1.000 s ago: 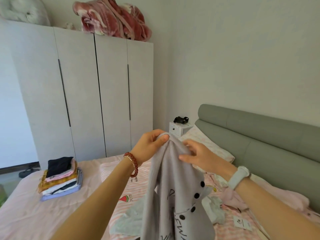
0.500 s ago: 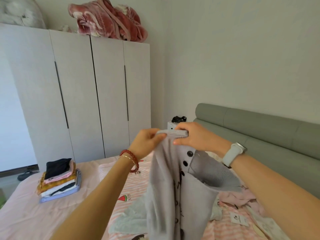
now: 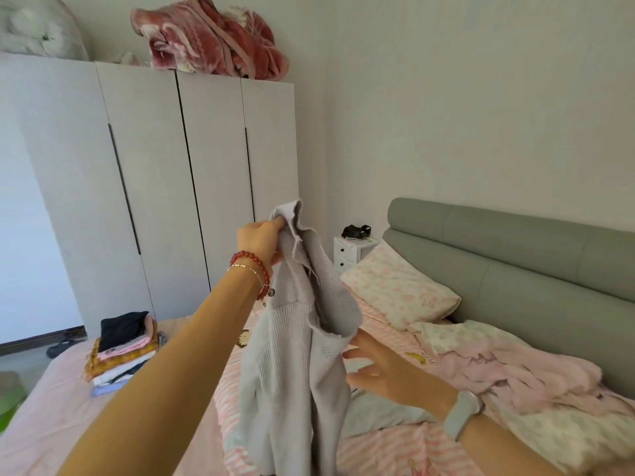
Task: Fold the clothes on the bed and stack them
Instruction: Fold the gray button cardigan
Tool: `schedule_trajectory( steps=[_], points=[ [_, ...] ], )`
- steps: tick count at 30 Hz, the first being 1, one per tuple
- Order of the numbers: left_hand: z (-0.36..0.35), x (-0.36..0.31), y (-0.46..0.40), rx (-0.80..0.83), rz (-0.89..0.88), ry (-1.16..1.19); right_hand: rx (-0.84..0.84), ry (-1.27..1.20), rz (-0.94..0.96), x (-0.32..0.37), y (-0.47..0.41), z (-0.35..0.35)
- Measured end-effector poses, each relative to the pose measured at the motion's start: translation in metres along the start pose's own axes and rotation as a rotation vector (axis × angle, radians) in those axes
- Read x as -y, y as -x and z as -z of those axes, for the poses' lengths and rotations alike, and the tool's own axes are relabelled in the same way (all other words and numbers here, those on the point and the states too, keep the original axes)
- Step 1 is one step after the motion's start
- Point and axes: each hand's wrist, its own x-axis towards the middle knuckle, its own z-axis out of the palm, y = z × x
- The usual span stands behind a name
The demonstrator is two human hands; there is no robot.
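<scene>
The left hand (image 3: 261, 240) pinches the top edge of a grey knit cardigan (image 3: 295, 355), held up at frame centre; this grip is closed on the fabric. The right hand (image 3: 381, 369), at 4 o'clock from the left, has spread fingers at the cardigan's side; whether they touch it is unclear. No legible writing is visible on the cardigan. Its lower hem is cut off by the frame edge. The folded stack (image 3: 122, 352) sits on the bed (image 3: 41, 424) at 9 o'clock. Unfolded pink clothes (image 3: 515, 372) lie at 3 o'clock.
</scene>
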Motion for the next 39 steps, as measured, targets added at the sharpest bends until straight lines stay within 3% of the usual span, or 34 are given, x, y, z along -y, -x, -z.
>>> schedule_trajectory(
  steps=[2, 5, 8, 13, 16, 19, 24, 28, 32, 34, 36, 39],
  points=[
    [0.001, -0.004, 0.004, 0.019, -0.006, 0.007, -0.058, 0.086, 0.028, 0.001, -0.008, -0.016],
    [0.007, -0.008, 0.01, 0.048, -0.018, -0.013, -0.412, 0.034, 0.13, 0.011, -0.028, -0.017],
    [0.021, -0.014, 0.012, 0.037, -0.028, -0.071, -0.625, 0.016, 0.221, 0.021, -0.039, -0.003],
    [0.046, -0.023, 0.016, -0.017, -0.432, -0.379, -0.914, -0.142, 0.214, 0.051, -0.049, 0.028],
    [0.053, -0.032, 0.031, -0.094, -0.672, -0.616, -1.027, -0.025, 0.349, 0.078, -0.047, 0.043],
    [0.058, -0.037, 0.046, -0.138, -0.825, -0.653, -1.103, 0.214, 0.519, 0.102, -0.036, 0.059],
    [0.056, -0.037, 0.058, -0.148, -0.91, -0.68, -1.201, 0.518, 0.675, 0.122, -0.02, 0.079],
    [0.046, -0.012, 0.05, -0.047, -0.827, -0.692, -1.137, 0.46, 0.6, 0.101, -0.021, 0.085],
    [0.02, 0.045, 0.0, 0.006, -0.666, -0.875, -1.033, 0.556, 0.345, 0.033, -0.063, 0.09],
    [0.005, 0.09, -0.04, 0.004, -0.513, -1.093, -0.868, 0.675, 0.068, -0.014, -0.097, 0.093],
    [-0.002, 0.146, -0.074, 0.037, -0.319, -1.22, -0.578, 0.786, -0.247, -0.071, -0.126, 0.091],
    [0.002, 0.238, -0.092, 0.066, -0.086, -1.216, -0.31, 0.732, -0.437, -0.162, -0.135, 0.067]
  ],
)
